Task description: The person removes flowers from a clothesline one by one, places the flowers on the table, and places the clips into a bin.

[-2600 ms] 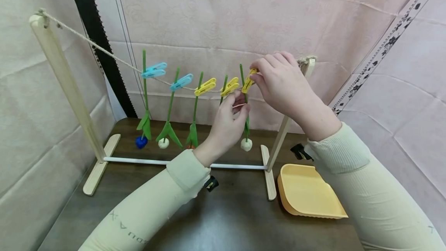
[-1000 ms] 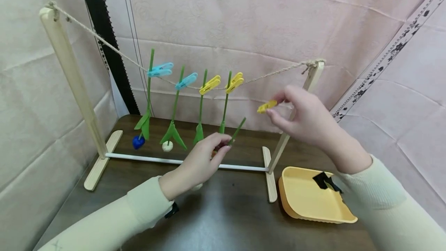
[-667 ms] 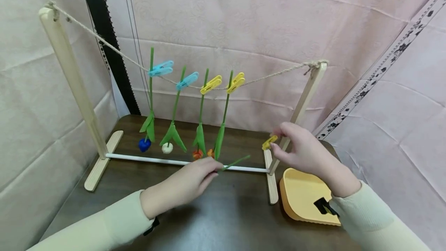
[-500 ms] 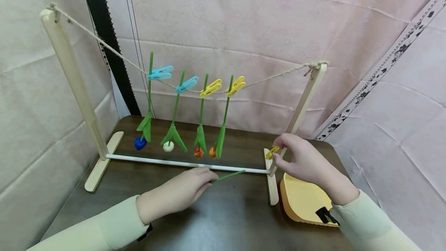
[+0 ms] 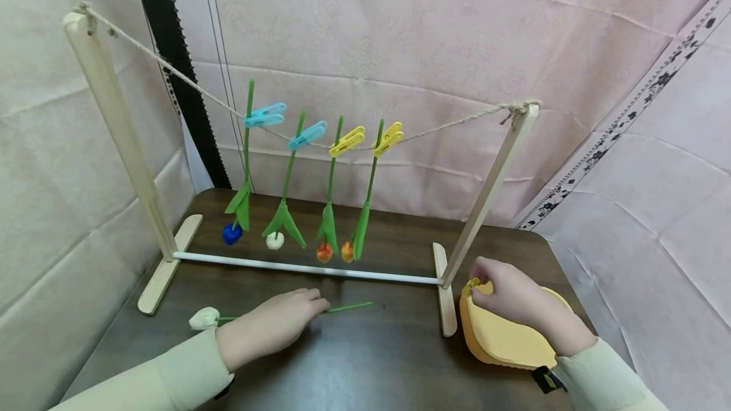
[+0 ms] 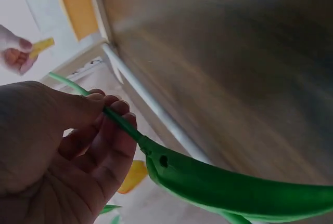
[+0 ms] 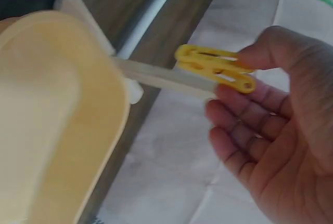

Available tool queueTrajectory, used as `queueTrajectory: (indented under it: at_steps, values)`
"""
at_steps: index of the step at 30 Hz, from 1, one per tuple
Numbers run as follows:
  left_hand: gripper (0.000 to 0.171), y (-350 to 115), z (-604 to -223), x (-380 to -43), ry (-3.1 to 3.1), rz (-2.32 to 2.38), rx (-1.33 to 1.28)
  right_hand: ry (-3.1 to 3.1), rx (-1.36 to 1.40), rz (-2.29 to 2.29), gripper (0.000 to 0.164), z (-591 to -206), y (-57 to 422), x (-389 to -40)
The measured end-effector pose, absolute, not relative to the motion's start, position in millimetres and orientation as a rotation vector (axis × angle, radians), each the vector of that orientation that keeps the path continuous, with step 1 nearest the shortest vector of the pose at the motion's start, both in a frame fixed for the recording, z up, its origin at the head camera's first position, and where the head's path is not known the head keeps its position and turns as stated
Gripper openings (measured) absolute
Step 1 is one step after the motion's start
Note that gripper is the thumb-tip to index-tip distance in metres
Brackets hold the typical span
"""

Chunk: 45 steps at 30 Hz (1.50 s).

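Creased cloth [image 5: 365,37] backs a glossy table [image 5: 400,366]; the left hand [image 5: 274,325] pinches a thin-stemmed flower [image 5: 204,318], the right hand [image 5: 516,298] a slotted peg [image 7: 208,69].

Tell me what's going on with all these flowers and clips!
A person has something in each hand. The left hand holds a white flower by its stem, low over the table. The right hand pinches a yellow clip near the yellow tray. Behind them, four other flowers hang heads down from a rope: blue clips hold the blue flower and another white one, and yellow clips hold two orange ones.
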<state>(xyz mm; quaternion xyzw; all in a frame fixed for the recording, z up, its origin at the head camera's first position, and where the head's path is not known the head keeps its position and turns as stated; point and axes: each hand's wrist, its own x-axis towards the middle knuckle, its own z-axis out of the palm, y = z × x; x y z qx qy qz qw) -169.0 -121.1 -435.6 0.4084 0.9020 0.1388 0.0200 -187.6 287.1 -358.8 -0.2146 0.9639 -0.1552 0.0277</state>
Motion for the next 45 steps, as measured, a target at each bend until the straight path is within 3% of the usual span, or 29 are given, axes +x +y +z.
queueTrajectory:
  at_steps: [17, 29, 45]
  values:
    - [0.017, -134.3, -485.6, -169.1, 2.767, 0.271, 1.248, 2.828, -0.360, -0.453, 0.022, -411.9, 357.7, -197.6]
    - [0.019, -135.5, -485.7, -167.4, 2.766, 0.324, 1.239, 2.836, -0.414, -0.506, 0.014, -433.8, 382.1, -191.6]
    - [0.013, -135.4, -483.9, -168.3, 2.761, 0.325, 1.249, 2.928, -0.396, -0.287, 0.020, -433.5, 387.4, -186.4]
